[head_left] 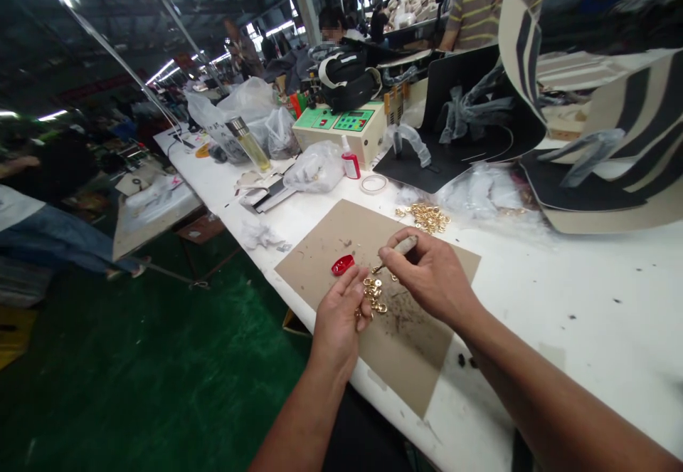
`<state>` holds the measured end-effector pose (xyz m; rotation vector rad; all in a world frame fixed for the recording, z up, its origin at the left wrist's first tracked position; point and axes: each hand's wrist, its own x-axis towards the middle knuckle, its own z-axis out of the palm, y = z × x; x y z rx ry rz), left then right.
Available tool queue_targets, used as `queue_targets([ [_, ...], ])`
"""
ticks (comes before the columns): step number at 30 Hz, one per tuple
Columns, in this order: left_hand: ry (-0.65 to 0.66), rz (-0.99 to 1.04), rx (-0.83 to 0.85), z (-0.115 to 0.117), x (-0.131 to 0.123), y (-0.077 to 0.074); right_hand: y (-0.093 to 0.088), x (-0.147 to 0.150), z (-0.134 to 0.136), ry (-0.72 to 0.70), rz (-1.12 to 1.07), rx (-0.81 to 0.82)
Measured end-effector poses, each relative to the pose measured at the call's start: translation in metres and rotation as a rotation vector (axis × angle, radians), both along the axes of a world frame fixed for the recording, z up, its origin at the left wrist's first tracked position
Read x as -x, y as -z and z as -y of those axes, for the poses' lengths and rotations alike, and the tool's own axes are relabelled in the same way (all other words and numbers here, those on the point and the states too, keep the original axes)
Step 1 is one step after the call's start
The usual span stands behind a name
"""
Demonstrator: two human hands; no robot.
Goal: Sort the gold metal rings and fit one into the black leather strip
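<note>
My left hand (338, 315) is closed round a small gold metal ring, just beside a little cluster of gold rings (373, 292) on a brown cardboard sheet (325, 244). My right hand (430, 273) pinches a thin brush-like tool (398, 250), its tip pointing down at the cluster. A red cap (342, 265) lies on the cardboard to the left of the hands. A larger heap of gold rings (427, 217) sits past the cardboard's far edge.
The white table (576, 294) carries a red-capped glue bottle (350, 161), a tape roll (373, 184), plastic bags (317, 167), a green-panelled machine (341, 124) and striped bag panels (613, 159). Other people work along the far benches. Green floor lies to the left.
</note>
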<state>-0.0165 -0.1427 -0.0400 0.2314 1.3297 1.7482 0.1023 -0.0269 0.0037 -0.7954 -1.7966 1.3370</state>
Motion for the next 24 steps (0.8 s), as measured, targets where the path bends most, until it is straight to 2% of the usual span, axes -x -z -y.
queue_targets([
  [6, -0.022, 0.289, -0.026, 0.002, 0.001, -0.007, -0.006, -0.005, -0.003, 0.023, -0.071, 0.067],
  [9, -0.047, 0.346, -0.048, 0.011, 0.0, -0.006, -0.007, -0.004, 0.0, 0.012, -0.055, 0.083],
  [14, -0.03, 0.309, -0.08, 0.021, -0.004, -0.004, -0.003, -0.002, 0.005, -0.007, -0.014, 0.092],
  [18, 0.032, 0.278, -0.086, 0.025, -0.003, -0.002, 0.004, 0.002, 0.009, -0.031, 0.007, 0.09],
  [24, 0.161, 0.066, -0.106, 0.03, -0.003, 0.006, 0.012, 0.007, 0.015, -0.097, 0.072, 0.089],
])
